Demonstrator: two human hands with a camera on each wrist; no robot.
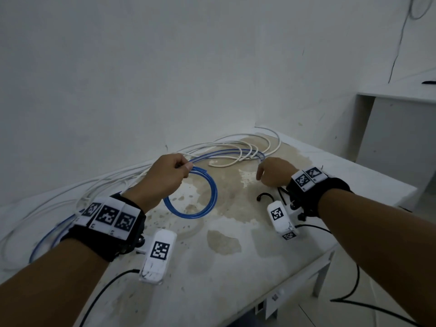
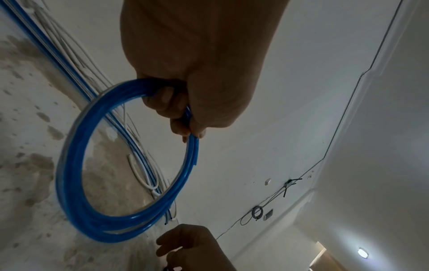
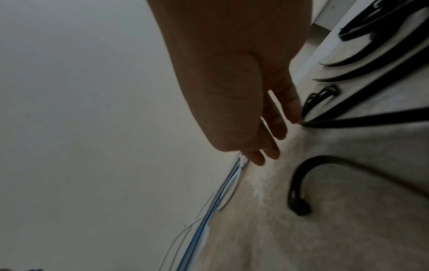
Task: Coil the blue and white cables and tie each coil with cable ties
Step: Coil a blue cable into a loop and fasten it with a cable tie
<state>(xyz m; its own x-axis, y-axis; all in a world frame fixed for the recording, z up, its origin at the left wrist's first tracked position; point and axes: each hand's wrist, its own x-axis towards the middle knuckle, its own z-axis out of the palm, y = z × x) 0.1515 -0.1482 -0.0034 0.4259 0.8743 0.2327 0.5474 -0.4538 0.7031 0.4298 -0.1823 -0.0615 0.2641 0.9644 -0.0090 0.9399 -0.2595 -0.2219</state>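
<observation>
The left hand [image 1: 168, 177] is gripping a round coil of glossy blue plastic cable [image 1: 204, 199] above the stained white table [image 1: 236, 267]. The right hand [image 1: 273, 171] is hanging relaxed, holding nothing, beside curved black cable ties [image 1: 264, 195].

A stained white table [image 1: 236, 267] carries loose white cable [image 1: 238, 147], blue cable [image 1: 226, 152] and black cable ties [image 3: 299, 185].

Right hand [image 3: 234, 95] with loose, straight fingers above a stained table [image 3: 336, 238]; black cable ties [image 3: 299, 185] just beside the fingertips, blue cable [image 3: 197, 238] beyond.
</observation>
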